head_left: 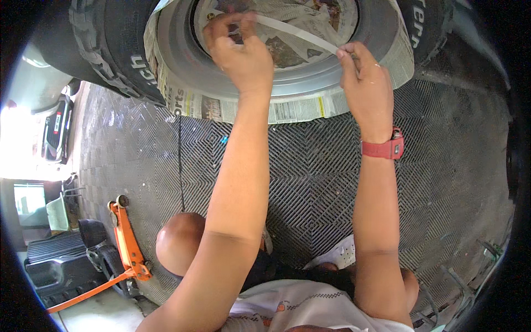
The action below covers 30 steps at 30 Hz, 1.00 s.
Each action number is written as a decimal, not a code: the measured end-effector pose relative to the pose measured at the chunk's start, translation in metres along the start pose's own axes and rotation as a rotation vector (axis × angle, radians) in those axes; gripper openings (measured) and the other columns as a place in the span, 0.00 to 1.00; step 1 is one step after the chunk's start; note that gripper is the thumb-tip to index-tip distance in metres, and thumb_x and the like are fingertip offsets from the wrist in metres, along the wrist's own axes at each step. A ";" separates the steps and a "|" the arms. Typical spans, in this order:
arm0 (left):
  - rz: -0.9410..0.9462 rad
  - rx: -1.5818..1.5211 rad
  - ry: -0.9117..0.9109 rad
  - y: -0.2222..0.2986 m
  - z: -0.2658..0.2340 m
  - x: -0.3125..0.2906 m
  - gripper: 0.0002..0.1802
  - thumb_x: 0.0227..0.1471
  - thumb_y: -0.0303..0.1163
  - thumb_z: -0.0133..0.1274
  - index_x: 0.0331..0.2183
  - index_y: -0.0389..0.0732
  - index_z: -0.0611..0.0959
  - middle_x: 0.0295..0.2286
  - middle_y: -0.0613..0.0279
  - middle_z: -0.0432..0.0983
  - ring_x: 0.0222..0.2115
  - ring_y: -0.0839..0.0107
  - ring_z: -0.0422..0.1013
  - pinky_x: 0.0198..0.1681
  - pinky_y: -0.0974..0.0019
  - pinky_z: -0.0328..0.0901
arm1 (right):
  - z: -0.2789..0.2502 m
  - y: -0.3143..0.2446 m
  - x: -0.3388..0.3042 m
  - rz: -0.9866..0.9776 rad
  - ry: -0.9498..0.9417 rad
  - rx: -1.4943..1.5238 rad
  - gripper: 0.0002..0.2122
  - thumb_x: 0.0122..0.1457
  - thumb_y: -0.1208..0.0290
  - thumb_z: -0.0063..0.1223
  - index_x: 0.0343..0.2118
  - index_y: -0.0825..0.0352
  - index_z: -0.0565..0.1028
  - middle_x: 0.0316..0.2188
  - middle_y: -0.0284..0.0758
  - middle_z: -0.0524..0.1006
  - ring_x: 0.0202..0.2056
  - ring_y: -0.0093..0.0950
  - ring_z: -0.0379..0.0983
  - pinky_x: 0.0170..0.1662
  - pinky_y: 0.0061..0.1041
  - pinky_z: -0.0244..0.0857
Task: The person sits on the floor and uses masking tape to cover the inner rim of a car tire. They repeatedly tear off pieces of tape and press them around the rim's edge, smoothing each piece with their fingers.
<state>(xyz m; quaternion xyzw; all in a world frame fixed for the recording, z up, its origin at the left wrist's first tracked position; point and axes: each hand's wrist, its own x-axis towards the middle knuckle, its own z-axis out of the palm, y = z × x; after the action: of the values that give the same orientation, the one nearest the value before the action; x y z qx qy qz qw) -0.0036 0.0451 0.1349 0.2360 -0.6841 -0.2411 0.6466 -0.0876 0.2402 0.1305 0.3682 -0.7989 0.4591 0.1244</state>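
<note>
A pale, narrow strip of tape (301, 34) stretches between my hands across the front of a wheel. My left hand (243, 58), slightly blurred, is closed at the strip's upper left end, near the wheel's centre. At the other end, my right hand (368, 83) pinches the strip between thumb and fingers, over the right side of the rim. The grey metal rim (293, 88) has newspaper (221, 109) tucked around its outer edge. More newspaper sheets (287, 52) cover its middle. Around it sits a black tyre (105, 41) with white raised lettering. A red watch (383, 148) is on my right wrist.
Dark ribbed floor tiles (310, 177) lie below the wheel. An orange floor jack (126, 238) stands at the lower left, beside a black ribbed plastic piece (58, 271). A dark car (58, 130) is in the left background. Metal tubing (489, 249) shows at the lower right.
</note>
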 end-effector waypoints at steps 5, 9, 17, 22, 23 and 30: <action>-0.171 -0.386 0.227 -0.036 0.005 0.027 0.15 0.62 0.34 0.64 0.38 0.31 0.82 0.35 0.56 0.81 0.36 0.66 0.75 0.44 0.62 0.70 | 0.016 -0.048 0.033 -0.313 0.249 -0.179 0.09 0.66 0.62 0.55 0.42 0.60 0.83 0.23 0.45 0.82 0.28 0.52 0.80 0.32 0.50 0.73; -0.439 -0.518 0.153 -0.053 -0.002 0.040 0.14 0.62 0.34 0.66 0.42 0.33 0.85 0.33 0.61 0.82 0.32 0.74 0.73 0.37 0.69 0.67 | 0.024 -0.107 0.060 -0.073 0.345 0.025 0.10 0.61 0.72 0.65 0.39 0.75 0.82 0.32 0.53 0.85 0.35 0.45 0.85 0.40 0.39 0.74; -0.753 -0.796 0.288 -0.015 0.017 0.045 0.12 0.56 0.29 0.67 0.41 0.34 0.87 0.29 0.65 0.81 0.25 0.77 0.69 0.30 0.71 0.63 | 0.070 -0.119 0.095 -0.345 0.723 0.144 0.07 0.61 0.77 0.62 0.38 0.77 0.80 0.30 0.49 0.83 0.29 0.36 0.79 0.37 0.35 0.71; -0.742 -0.658 0.285 -0.029 -0.005 0.063 0.14 0.53 0.28 0.69 0.41 0.33 0.89 0.33 0.61 0.84 0.31 0.73 0.74 0.37 0.69 0.67 | 0.096 -0.130 0.094 -0.264 0.561 0.562 0.06 0.61 0.79 0.62 0.38 0.76 0.80 0.31 0.42 0.82 0.32 0.30 0.76 0.38 0.32 0.69; -0.752 -0.692 0.319 -0.030 -0.003 0.062 0.14 0.53 0.28 0.69 0.41 0.33 0.89 0.33 0.61 0.85 0.31 0.73 0.75 0.37 0.69 0.68 | 0.098 -0.129 0.094 -0.243 0.547 0.537 0.06 0.61 0.79 0.62 0.38 0.75 0.79 0.31 0.42 0.81 0.32 0.30 0.76 0.39 0.32 0.69; -0.744 -0.798 0.315 -0.019 0.003 0.060 0.15 0.53 0.30 0.70 0.41 0.32 0.90 0.38 0.57 0.86 0.36 0.68 0.78 0.43 0.65 0.70 | 0.108 -0.118 0.106 -0.375 0.731 0.212 0.09 0.59 0.78 0.65 0.40 0.76 0.79 0.32 0.48 0.82 0.34 0.38 0.78 0.42 0.35 0.70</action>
<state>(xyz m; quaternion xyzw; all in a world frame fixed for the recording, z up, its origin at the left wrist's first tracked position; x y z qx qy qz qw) -0.0092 -0.0081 0.1690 0.2315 -0.3061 -0.6543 0.6516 -0.0637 0.0645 0.2042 0.3311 -0.5696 0.6086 0.4423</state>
